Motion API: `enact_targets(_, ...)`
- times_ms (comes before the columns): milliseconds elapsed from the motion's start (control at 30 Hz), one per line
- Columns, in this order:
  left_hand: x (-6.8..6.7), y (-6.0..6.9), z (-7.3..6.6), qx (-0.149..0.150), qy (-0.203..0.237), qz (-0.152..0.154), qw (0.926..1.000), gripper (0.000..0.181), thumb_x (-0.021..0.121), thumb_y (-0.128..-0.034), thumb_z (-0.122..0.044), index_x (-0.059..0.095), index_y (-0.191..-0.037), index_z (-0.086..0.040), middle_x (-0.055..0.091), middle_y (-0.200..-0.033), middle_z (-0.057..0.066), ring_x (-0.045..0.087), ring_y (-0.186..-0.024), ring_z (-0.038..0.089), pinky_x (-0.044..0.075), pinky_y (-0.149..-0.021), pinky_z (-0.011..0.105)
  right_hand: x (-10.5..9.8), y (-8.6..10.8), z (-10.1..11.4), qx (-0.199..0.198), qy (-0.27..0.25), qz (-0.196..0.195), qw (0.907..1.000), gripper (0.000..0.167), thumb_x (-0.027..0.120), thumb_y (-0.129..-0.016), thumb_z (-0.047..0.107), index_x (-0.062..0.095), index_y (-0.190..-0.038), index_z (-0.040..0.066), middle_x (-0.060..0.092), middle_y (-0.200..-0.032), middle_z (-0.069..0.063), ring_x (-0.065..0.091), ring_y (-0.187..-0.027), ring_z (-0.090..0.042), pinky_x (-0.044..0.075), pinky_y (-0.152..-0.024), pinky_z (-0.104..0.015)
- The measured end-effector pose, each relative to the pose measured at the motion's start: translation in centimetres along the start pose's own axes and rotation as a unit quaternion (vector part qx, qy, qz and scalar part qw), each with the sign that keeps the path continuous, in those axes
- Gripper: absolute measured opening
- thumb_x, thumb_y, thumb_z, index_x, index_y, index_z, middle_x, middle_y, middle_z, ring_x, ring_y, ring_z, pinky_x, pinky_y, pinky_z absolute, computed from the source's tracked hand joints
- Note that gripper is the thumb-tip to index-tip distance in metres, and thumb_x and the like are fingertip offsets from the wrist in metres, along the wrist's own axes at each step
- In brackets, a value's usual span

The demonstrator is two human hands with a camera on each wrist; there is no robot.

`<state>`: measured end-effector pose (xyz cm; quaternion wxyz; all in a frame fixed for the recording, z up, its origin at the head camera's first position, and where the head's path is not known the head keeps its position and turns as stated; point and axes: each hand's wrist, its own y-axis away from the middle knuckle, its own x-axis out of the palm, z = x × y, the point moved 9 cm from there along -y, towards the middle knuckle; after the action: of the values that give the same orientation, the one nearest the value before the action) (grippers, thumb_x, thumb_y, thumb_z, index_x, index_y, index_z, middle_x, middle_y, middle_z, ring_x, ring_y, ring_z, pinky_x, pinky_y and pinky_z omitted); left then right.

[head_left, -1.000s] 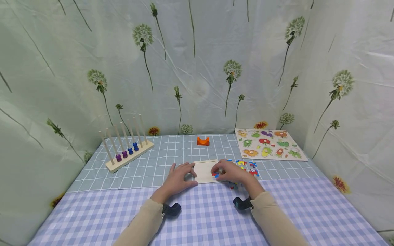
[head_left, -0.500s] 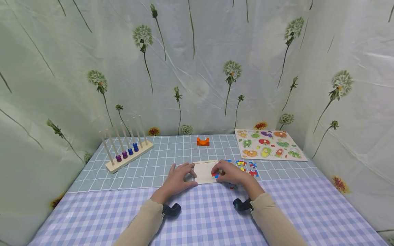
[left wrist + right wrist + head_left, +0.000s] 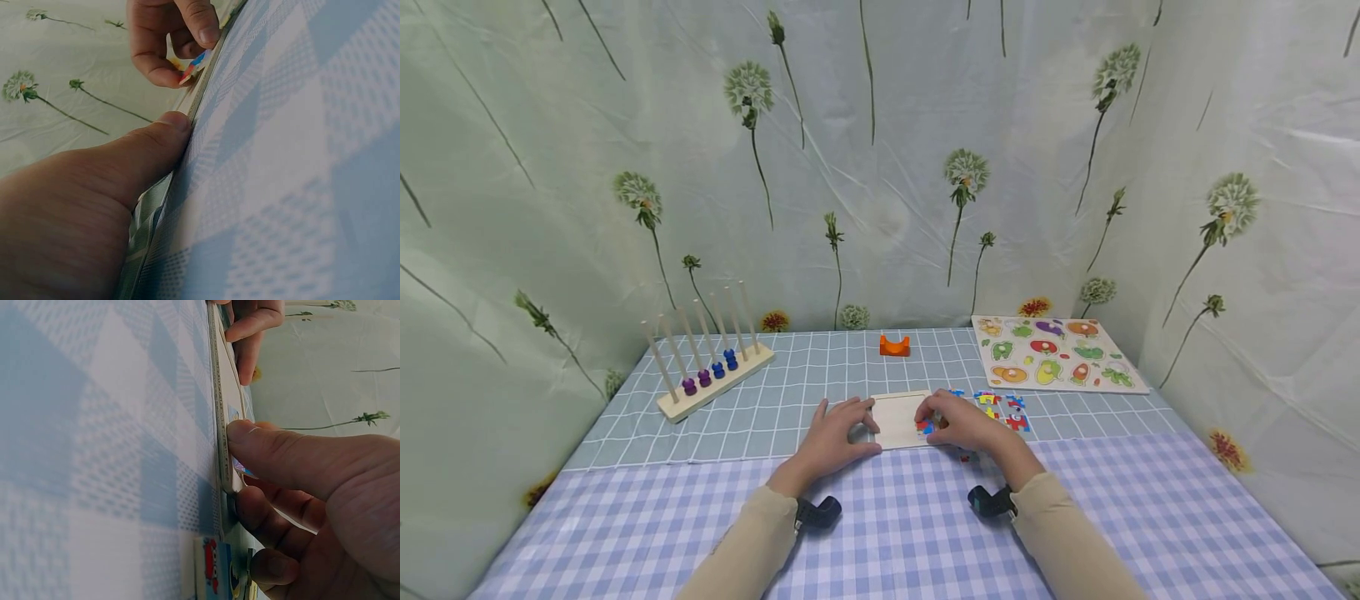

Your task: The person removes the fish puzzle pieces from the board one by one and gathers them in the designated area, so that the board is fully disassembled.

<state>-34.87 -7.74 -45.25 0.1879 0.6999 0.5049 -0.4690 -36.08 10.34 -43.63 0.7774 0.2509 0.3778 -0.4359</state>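
A shallow wooden puzzle tray (image 3: 895, 419) lies in the middle of the table. My left hand (image 3: 835, 435) holds its left side, thumb at the near corner and fingers along the left edge. At the tray's near right corner, my right hand (image 3: 966, 419) pinches a red and blue jigsaw piece (image 3: 924, 427) between thumb and fingers. In the left wrist view the piece (image 3: 195, 65) is slightly tilted over the tray. My right thumb touches the tray's near edge in the right wrist view. Loose jigsaw pieces (image 3: 1017, 422) lie right of the tray, partly hidden by that hand.
A vegetable peg board (image 3: 1060, 352) lies at the back right. An orange curved block (image 3: 895, 345) stands behind the tray. To the left is a wooden peg rack (image 3: 718, 382) with purple and blue beads. Patterned curtains (image 3: 880, 167) surround the table.
Almost nothing differs. Both hands keep their places at the tray, and the red and blue jigsaw piece shifts only very slightly under my right fingers.
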Motion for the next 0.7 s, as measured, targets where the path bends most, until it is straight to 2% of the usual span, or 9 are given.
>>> enact_targets(400, 0.01, 0.05, -0.03, -0.005, -0.002, 0.003, 1.0, 0.02, 0.079, -0.0822, -0.043, 0.067, -0.094, -0.032, 0.054, -0.15, 0.0, 0.041, -0.147, 0.029, 0.008, -0.119, 0.071, 0.14, 0.09, 0.14, 0.021, -0.029, 0.001, 0.9994, 0.026, 0.075, -0.087, 0.007, 0.061, -0.107, 0.019, 0.063, -0.101, 0.001, 0.056, -0.084, -0.016, 0.051, -0.08, -0.031)
enact_targets(700, -0.07, 0.06, -0.17, -0.006, -0.003, 0.002, 1.0, 0.02, 0.079, -0.0822, -0.043, 0.067, -0.094, -0.032, 0.054, -0.15, 0.0, 0.041, -0.146, 0.029, 0.009, -0.119, 0.072, 0.0, 0.28, 0.29, 0.015, -0.016, -0.006, 0.9997, 0.023, 0.072, -0.09, 0.009, 0.059, -0.102, 0.022, 0.065, -0.097, 0.002, 0.058, -0.083, -0.015, 0.051, -0.078, -0.031)
